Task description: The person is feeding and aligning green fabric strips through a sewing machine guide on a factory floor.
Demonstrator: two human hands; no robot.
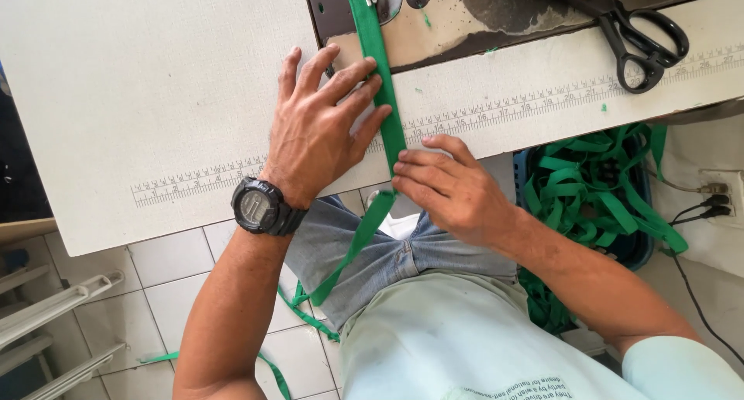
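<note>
**On the sewing table: green strip under two hands**

Green fabric strip, running from machine bed over table edge to lap. Left hand: fingers spread flat, pressing strip. Right hand: fingertips apparently pinching strip at table edge. Black scissors well apart.

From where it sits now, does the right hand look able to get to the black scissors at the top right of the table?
Probably yes. The right hand pinches the green strip at the table's near edge; the black scissors lie in the open further along on that side, with only bare tabletop between. It would have to release the strip first.
</note>
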